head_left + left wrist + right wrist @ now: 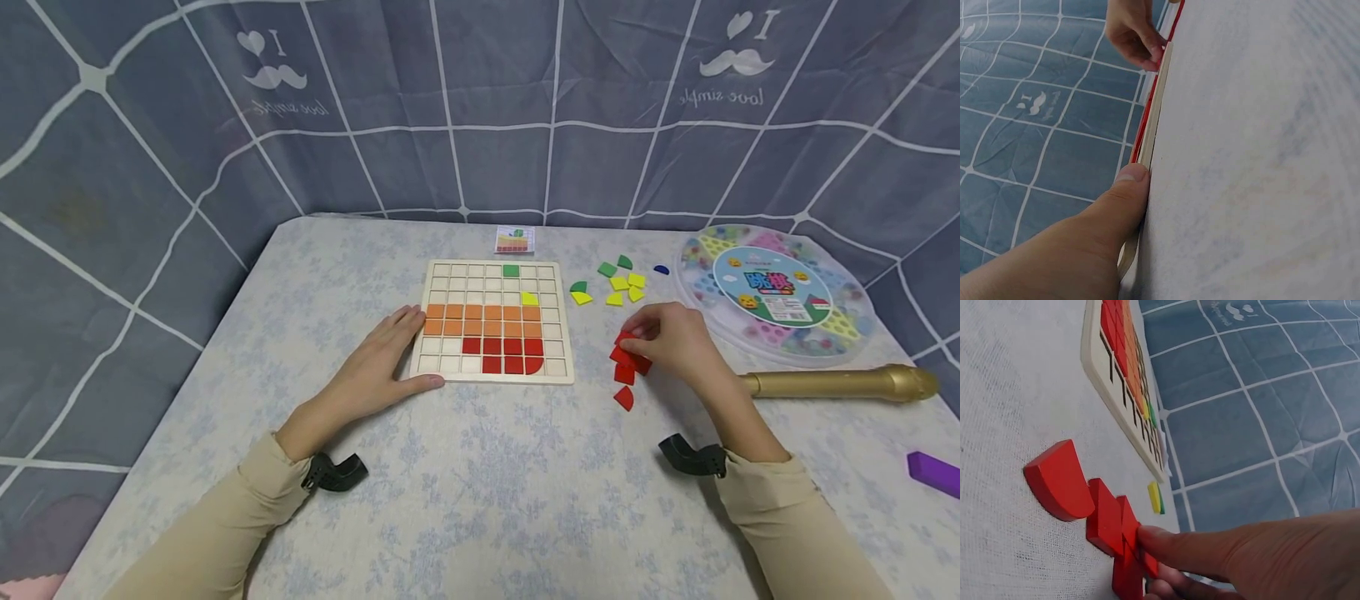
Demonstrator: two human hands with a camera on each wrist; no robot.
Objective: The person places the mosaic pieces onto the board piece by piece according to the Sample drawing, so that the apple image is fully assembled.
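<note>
Right hand (671, 337) fingertips pinching red pieces (626, 358)

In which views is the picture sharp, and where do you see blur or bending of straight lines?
Head view: even soft light, sharp on the puzzle board, but the curtain lines bow outward toward the edges. Left wrist view: the table cloth is smeared and soft, and the left hand is slightly blurred. Right wrist view: the red pieces are sharp, while the right hand looks soft.

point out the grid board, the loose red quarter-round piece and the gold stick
grid board (450, 271): head view, bare upper-left cells.
red quarter-round piece (624, 398): head view, its middle.
gold stick (825, 384): head view, middle of the shaft.
</note>
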